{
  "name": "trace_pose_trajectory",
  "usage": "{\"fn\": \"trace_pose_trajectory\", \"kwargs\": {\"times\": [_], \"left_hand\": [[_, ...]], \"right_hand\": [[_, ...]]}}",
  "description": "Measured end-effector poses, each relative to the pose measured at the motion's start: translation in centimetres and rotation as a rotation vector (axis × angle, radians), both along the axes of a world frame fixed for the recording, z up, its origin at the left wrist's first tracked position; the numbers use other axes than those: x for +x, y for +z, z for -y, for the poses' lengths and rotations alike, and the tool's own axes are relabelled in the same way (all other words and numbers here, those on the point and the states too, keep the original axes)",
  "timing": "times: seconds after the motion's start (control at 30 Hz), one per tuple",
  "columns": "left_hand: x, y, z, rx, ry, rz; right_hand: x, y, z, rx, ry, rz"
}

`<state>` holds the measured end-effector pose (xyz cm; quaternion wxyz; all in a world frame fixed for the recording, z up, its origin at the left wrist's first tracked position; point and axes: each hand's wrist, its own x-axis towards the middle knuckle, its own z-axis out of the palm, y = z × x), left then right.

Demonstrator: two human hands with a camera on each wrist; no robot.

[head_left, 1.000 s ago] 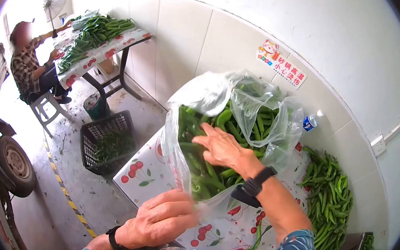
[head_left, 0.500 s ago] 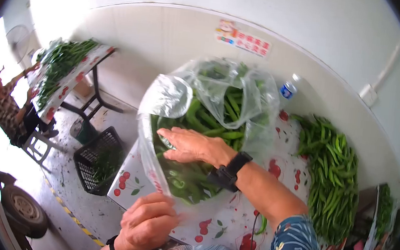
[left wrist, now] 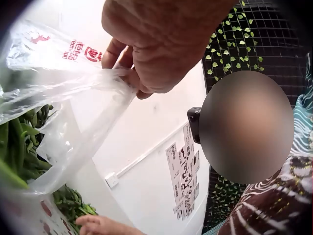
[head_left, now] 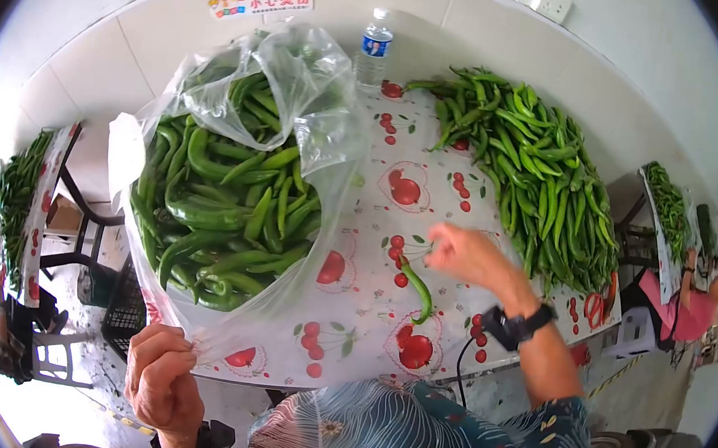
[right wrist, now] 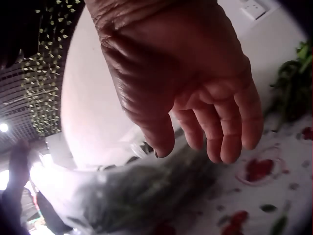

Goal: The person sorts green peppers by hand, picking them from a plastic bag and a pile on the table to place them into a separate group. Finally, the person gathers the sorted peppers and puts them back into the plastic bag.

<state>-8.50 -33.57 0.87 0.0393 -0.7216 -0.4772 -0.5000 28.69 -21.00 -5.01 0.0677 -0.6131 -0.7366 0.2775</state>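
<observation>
A clear plastic bag stands on the cherry-print tablecloth, its mouth wide, holding many green peppers. My left hand pinches the near edge of the bag; the left wrist view shows the fingers of that hand curled on the stretched plastic. My right hand is over the cloth to the right of the bag, beside a single green pepper. In the right wrist view the right hand has relaxed, slightly bent fingers with nothing in them.
A pile of green peppers covers the table's right side. A water bottle stands by the wall, and red scissors lie at the right edge. Other people sit at tables at far left and far right. A black crate is on the floor.
The head view has swung to the right. My right hand has left the peppers inside the bag and moved right, over the cloth. My left hand still pinches the bag's edge.
</observation>
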Motion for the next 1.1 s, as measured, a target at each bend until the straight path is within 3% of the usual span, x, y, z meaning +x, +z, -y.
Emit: {"fn": "trace_pose_trajectory", "kwargs": {"times": [0.03, 0.1, 0.17, 0.27, 0.3, 0.4, 0.47, 0.53, 0.63, 0.73, 0.87, 0.9, 1.0, 1.1], "left_hand": [[0.2, 0.0, -0.1, -0.003, -0.008, -0.014], [0.7, -0.1, -0.5, -0.017, -0.01, -0.028], [1.0, 0.0, -0.6, -0.029, 0.013, -0.068], [1.1, 0.6, -0.6, -0.045, 0.017, -0.082], [1.1, 0.7, -0.5, -0.054, 0.017, -0.09], [1.0, 0.8, -0.2, -0.065, 0.021, -0.103], [1.1, 0.9, 0.0, -0.066, 0.029, -0.109], [1.0, 1.1, 0.2, -0.068, 0.051, -0.12], [0.6, 1.4, 0.6, -0.082, 0.045, -0.123], [0.8, 1.4, 0.9, -0.116, 0.029, -0.116], [1.5, 1.6, 0.7, -0.185, -0.009, -0.175], [1.5, 1.4, 0.7, -0.21, -0.024, -0.193], [1.8, 1.4, 0.3, -0.261, -0.055, -0.237], [2.2, 1.7, -0.1, -0.298, -0.075, -0.286]], "right_hand": [[0.2, -1.1, 1.8, -0.101, -0.119, 0.037], [1.2, -6.6, 5.4, -0.045, -0.105, 0.037], [-0.1, -8.4, 7.5, 0.073, -0.164, 0.067], [0.5, -9.2, 7.0, 0.005, -0.236, -0.086], [1.1, -9.8, 6.6, 0.081, -0.256, -0.214], [-0.7, -3.1, 3.7, -0.059, -0.356, -0.457], [-4.0, 1.5, 1.8, -0.014, -0.26, -0.72], [-6.7, 3.4, 0.2, -0.023, 0.001, -0.846], [-9.9, 4.2, -1.2, 0.119, 0.113, -0.856], [-11.7, 2.1, -4.0, 0.599, 0.09, -0.5], [-15.6, -0.7, -7.8, 0.634, 0.063, -0.396], [-16.3, 0.3, -8.0, 0.596, 0.069, -0.335], [-18.0, -2.6, -10.6, 0.846, 0.139, -0.196], [-18.0, -3.5, -12.3, 0.833, 0.233, -0.162]]}}
